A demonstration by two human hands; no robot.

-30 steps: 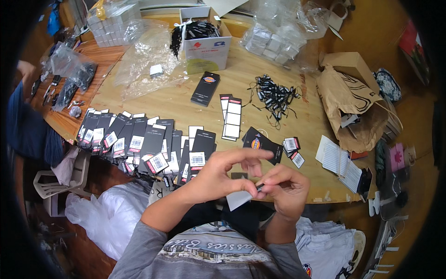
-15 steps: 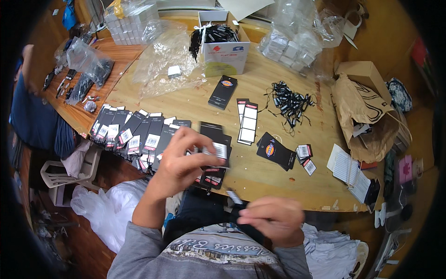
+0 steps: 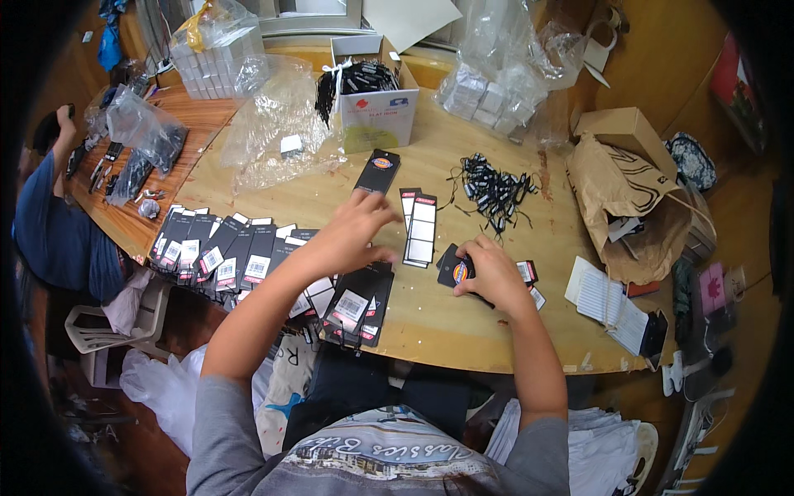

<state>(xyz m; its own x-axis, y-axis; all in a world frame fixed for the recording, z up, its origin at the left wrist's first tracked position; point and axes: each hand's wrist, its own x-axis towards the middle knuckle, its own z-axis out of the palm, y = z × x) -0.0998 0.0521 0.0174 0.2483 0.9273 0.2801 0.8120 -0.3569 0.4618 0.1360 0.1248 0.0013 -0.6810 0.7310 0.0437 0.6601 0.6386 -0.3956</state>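
Black card tags [image 3: 449,263] lie in a small, overlapping pile right of the middle of the wooden table [image 3: 451,331], and the right hand [image 3: 500,277] arches over them from the right, thumb towards the near side and fingers towards the far side of the top card. Whether it pinches a card firmly or only rests there, I cannot tell. The left hand [image 3: 351,236] is spread, thumb well apart from the fingers and nothing visible between them; it hovers just left of the white label strips [image 3: 422,231], near the far black tag stack [image 3: 380,165]. Small barcode labels [image 3: 527,269] lie just right of the right hand, partly hidden by it. On the near left, a pile of labelled tags [image 3: 364,307] sits by the table edge, with a long row of similar tags [image 3: 240,248] running farther left. A heap of black cords [image 3: 496,186] lies on the far side of the right hand. The cards should be light and fairly stiff, smooth enough to slide over one another, with corners that would crease if forced. A good hold is likely thumb and forefinger across the two long edges, or one lifted corner, keeping pressure off the printed face.
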